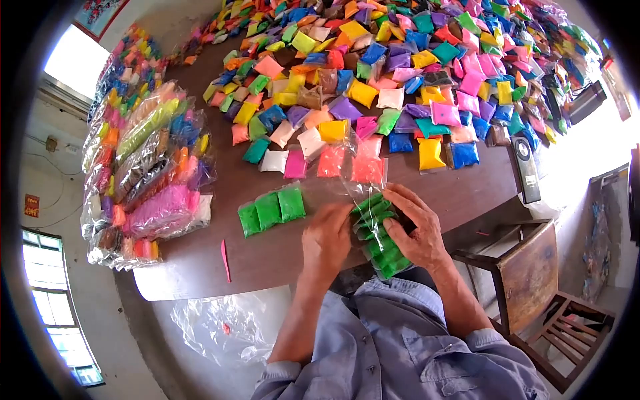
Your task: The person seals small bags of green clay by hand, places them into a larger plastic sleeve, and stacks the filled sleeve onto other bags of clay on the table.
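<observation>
My right hand [421, 228] grips a clear plastic bag [375, 223] filled with a stack of small green packets [387, 257], its thumb and fingers on the bag's right side. My left hand [325, 241], somewhat blurred, has its fingers curled in at the bag's left upper edge; the fingertips are partly hidden. The bag hangs over the table's near edge, in front of my body. Left of it on the table lies a joined strip of three green packets [272, 210]. Just beyond the bag are coral-pink packets [350, 163], with the clear film overlapping them.
A large heap of coloured packets [373, 80] covers the far side of the brown table [193, 260]. Full clear bags [150, 180] are piled at the left. A pink plastic knife-like tool [225, 261] lies near the front edge. Wooden chairs [530, 273] stand at the right.
</observation>
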Action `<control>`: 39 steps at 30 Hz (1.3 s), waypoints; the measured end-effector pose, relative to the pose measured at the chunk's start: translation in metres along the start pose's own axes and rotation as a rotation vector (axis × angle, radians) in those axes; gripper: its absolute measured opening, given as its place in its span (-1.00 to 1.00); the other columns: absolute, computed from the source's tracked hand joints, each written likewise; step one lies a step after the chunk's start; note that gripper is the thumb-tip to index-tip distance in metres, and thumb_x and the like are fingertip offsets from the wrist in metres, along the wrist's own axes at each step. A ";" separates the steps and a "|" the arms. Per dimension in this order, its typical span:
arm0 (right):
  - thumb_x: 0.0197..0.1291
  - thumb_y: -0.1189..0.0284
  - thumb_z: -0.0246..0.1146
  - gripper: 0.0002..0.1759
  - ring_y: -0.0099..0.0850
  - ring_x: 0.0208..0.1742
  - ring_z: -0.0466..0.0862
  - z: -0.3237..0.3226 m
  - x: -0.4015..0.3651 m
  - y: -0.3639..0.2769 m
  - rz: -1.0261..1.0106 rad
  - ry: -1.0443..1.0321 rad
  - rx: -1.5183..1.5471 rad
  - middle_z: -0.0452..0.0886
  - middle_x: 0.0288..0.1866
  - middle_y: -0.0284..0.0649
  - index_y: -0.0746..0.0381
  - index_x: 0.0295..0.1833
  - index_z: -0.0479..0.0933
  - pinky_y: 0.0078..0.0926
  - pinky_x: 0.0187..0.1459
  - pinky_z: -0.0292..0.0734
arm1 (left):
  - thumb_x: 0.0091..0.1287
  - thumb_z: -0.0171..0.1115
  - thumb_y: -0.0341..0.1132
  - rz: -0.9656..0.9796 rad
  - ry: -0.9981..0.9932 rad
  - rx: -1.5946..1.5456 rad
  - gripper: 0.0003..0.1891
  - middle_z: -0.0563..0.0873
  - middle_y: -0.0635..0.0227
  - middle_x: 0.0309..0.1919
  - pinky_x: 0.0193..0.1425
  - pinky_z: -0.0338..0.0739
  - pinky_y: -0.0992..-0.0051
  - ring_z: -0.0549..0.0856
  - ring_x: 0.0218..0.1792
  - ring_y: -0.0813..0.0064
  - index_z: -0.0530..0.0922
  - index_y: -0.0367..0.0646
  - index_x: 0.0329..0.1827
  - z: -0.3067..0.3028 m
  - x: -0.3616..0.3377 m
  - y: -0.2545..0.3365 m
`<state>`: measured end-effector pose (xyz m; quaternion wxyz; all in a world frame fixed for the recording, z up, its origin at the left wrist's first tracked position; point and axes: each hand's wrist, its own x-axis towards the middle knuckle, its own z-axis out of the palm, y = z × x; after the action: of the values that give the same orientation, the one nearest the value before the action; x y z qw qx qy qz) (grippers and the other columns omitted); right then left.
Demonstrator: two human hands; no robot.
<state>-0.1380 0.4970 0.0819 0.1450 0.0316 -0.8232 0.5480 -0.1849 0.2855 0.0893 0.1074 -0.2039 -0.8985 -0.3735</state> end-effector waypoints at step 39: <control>0.26 0.45 0.48 -0.40 -0.03 0.42 0.74 0.001 -0.002 0.001 0.008 0.005 -0.006 0.70 0.48 -0.02 0.16 0.44 0.69 -0.20 0.41 0.65 | 0.43 0.42 -0.45 -0.272 -0.056 0.269 -0.49 0.72 0.09 0.40 0.32 0.71 0.12 0.74 0.34 -0.03 0.64 -0.15 0.46 -0.078 0.002 -0.046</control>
<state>-0.1371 0.4959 0.0800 0.1448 0.0265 -0.8247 0.5461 -0.2040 0.2008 0.1158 0.0572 -0.0748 -0.9623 -0.2552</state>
